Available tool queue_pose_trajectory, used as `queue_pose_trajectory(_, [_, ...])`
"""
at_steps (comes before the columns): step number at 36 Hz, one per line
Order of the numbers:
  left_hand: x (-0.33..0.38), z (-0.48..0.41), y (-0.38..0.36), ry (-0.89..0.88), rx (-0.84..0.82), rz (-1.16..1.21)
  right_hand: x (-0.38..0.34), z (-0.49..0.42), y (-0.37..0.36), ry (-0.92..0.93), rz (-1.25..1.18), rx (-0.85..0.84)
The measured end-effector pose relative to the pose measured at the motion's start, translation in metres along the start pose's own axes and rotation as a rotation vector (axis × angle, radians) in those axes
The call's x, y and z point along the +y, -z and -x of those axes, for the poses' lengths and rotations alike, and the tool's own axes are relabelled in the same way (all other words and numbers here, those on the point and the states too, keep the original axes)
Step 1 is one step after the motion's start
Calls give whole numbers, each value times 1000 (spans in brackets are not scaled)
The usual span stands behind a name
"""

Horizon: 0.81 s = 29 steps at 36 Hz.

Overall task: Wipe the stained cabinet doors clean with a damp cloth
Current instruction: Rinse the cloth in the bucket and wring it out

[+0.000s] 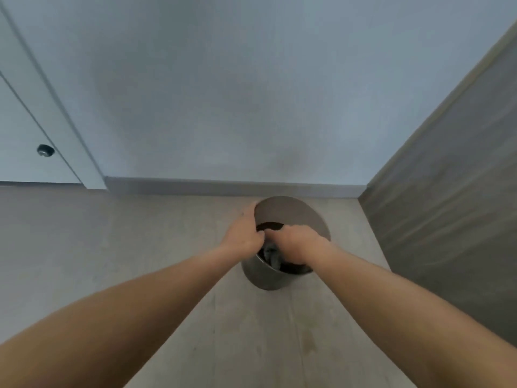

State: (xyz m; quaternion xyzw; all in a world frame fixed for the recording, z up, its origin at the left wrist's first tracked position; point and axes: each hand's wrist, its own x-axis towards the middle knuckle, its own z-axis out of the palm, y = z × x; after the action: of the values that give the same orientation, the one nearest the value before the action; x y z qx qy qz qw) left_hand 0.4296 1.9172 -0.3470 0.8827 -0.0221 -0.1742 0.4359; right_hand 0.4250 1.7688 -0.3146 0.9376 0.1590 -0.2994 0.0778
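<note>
A grey round bucket (pixel 291 212) stands on the floor close to the wall. Both my hands reach into its mouth. My left hand (pixel 242 238) is curled at the bucket's left rim. My right hand (pixel 298 243) is curled over the opening beside it. A grey cloth (pixel 272 254) hangs below and between the two hands inside the bucket; both hands appear to grip it, though the fingers are hidden. A white cabinet door (pixel 25 135) with a dark round knob (pixel 45 150) stands at the far left.
A pale wall (pixel 251 93) with a skirting board (pixel 223 186) faces me. A grey panel (pixel 447 191) rises at the right, close to the bucket. Light wood-look floor (pixel 140 233) spreads to the left and toward me.
</note>
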Motion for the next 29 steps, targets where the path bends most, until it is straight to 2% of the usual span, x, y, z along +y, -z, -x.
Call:
queue_pose_trajectory(4, [-8,-2,0,-4,-21,74,8,-45,-29,-184,-174,-29])
queue_pose_trajectory(7, [-18,2,3,1,-47,45,-3,-67,-48,-201,-160,-203])
queue_pose_trajectory(9, [-20,6,4,29,-69,24,-7,-72,-53,-205,-123,-259])
queue_pose_trajectory(14, [-19,6,7,50,-67,32,-5,-84,-52,-246,-214,-202])
queue_pose_trajectory(18, [-8,4,7,81,-59,-25,5,-76,-55,-185,-239,-281])
queue_pose_trajectory(22, [0,0,8,78,-81,-39,9,-83,-46,-232,-256,-112])
queue_pose_trajectory(27, [0,4,4,89,-61,-45,3,-81,-49,-193,-304,-219])
queue_pose_trajectory(29, [2,4,2,90,-65,-48,5,-79,-50,-230,-260,-186])
